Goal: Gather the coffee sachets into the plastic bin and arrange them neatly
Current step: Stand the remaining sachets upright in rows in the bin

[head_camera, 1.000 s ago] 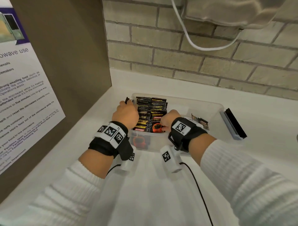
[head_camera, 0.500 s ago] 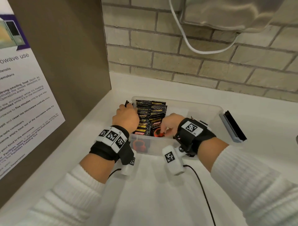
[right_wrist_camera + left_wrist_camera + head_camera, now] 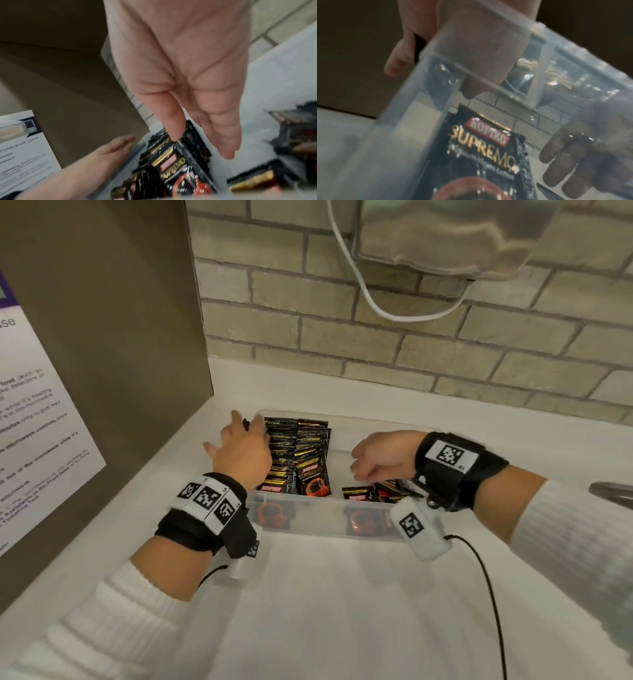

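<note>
A clear plastic bin (image 3: 325,500) sits on the white counter. A tidy row of black Kopiko sachets (image 3: 301,453) stands upright along its left side. Through the bin wall (image 3: 412,94), the left wrist view shows the front sachet (image 3: 484,146). A few loose sachets (image 3: 373,494) lie flat at the bin's front right. My left hand (image 3: 239,450) rests at the bin's left wall, its fingers straight and spread. My right hand (image 3: 380,457) hovers over the bin's right half. In the right wrist view, that hand (image 3: 205,128) has its palm bare, fingers straight and nothing in it.
A brown panel bearing a microwave-use notice (image 3: 44,422) closes the left side. The brick wall (image 3: 376,354) runs behind the bin, with a white cable (image 3: 376,309) hanging from a steel appliance (image 3: 445,234). A metal object (image 3: 613,491) pokes in at the right edge.
My right hand has left the front sachet and lifted away to the right over the bin. My left hand's fingers have straightened and spread at the left wall.
</note>
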A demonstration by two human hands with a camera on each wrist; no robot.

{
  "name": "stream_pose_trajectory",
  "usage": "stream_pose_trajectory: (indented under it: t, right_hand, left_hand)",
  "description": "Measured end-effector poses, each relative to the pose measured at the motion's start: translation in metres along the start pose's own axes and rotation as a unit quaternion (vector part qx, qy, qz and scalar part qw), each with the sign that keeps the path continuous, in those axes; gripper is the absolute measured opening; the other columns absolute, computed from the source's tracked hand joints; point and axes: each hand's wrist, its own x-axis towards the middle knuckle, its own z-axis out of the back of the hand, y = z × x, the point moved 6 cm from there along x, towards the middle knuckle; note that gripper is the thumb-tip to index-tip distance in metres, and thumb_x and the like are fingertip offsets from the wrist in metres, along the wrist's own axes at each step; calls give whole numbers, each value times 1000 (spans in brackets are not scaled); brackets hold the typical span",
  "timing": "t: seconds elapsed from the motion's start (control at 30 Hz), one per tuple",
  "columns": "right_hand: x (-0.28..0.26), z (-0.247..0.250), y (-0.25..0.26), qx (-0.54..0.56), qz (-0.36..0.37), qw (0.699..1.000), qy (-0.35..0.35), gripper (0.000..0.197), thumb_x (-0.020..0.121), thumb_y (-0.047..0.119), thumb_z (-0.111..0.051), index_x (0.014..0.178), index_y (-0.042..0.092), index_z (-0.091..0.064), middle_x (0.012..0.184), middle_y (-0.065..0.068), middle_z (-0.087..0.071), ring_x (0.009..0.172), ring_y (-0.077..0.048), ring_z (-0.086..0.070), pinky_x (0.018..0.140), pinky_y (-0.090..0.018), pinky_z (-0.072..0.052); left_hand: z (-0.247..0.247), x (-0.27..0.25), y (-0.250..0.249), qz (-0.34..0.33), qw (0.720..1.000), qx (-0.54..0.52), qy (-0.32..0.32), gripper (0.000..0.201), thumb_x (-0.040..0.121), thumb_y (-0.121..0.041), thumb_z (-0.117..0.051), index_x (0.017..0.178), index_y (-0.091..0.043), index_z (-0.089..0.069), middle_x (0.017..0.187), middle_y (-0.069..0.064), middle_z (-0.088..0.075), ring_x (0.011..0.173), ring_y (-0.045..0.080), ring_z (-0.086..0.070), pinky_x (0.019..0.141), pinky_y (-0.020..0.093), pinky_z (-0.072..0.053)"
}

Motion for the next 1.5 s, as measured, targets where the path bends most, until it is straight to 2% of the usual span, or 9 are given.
stream_pose_trajectory:
  t: [0.17, 0.33, 0.47, 0.63, 0.73, 0.83, 1.03, 1.27, 1.5]
  right_hand:
    - [21, -34, 3, 130, -34, 988, 78, 21, 93, -12, -40, 80, 2, -50, 85, -8, -51, 100, -22, -51, 99, -29, -41]
    - [25, -61, 3, 188, -45, 964, 184, 36, 95, -13, -25, 81, 0, -55, 64, -9, -70, 78, -22, -64, 95, -36, -45]
    - [29, -61, 4, 240, -44, 952, 186, 38, 95, -13, -22, 112, -5, -55, 95, -12, -66, 108, -31, -57, 102, -37, -37]
    - [31, -62, 2, 259, -37, 950, 168, 40, 95, -14, -20, 115, -5, -53, 88, -12, -62, 90, -28, -58, 73, -30, -53]
    - [30, -55, 1, 238, -35, 960, 145, 33, 95, -14, -26, 110, -5, -53, 119, -16, -55, 128, -31, -45, 97, -32, -41]
    - [37, -35, -2, 207, -31, 975, 76, 37, 93, -11, -35, 130, -9, -41, 140, -26, -41, 133, -35, -40, 107, -37, -36]
    - [41, -38, -4, 144, -27, 987, 61, 43, 89, -12, -40, 132, -10, -40, 143, -27, -37, 134, -38, -37, 108, -40, -34]
    - [57, -53, -12, 257, -48, 962, 75, 43, 86, -22, -23, 117, -7, -50, 120, -20, -55, 126, -34, -45, 100, -42, -40]
    - [51, -53, -6, 244, -36, 966, 77, 48, 88, -20, -28, 133, -8, -39, 141, -21, -42, 128, -35, -43, 107, -42, -37]
  left_hand:
    - [-1, -7, -31, -213, 969, 83, 94, 45, 96, -46, -40, 140, -46, -32, 159, -1, -4, 145, 23, 5, 113, 58, 5]
    - [-12, -4, -37, -231, 947, 162, 152, 50, 96, -40, -44, 143, -41, -29, 159, 5, -3, 145, 26, 6, 113, 59, 1]
    - [-14, -1, -41, -220, 951, 139, 167, 48, 98, -30, -42, 144, -39, -29, 158, 4, -4, 145, 25, 5, 114, 53, 2]
    - [-15, 2, -43, -205, 955, 140, 160, 50, 99, -26, -42, 146, -31, -26, 158, 5, -5, 145, 26, 1, 115, 53, -1]
    - [-14, 1, -40, -200, 959, 120, 160, 60, 96, -27, -47, 148, -31, -18, 158, 5, -5, 145, 26, 1, 115, 52, 0]
    - [-11, 0, -35, -185, 966, 95, 152, 66, 94, -30, -51, 149, -32, -14, 158, 6, -5, 145, 27, 0, 116, 53, -2]
    - [-9, 2, -38, -193, 970, 97, 114, 66, 89, -34, -58, 145, -31, -25, 157, 6, -11, 143, 27, -6, 113, 54, -9]
    - [-4, 4, -50, -220, 960, 122, 119, 47, 88, -28, -61, 133, -31, -47, 154, 4, -19, 141, 25, -10, 113, 53, -13]
    - [-4, 7, -52, -227, 961, 117, 109, 46, 90, -23, -58, 133, -34, -47, 153, 1, -23, 139, 23, -14, 113, 50, -13]
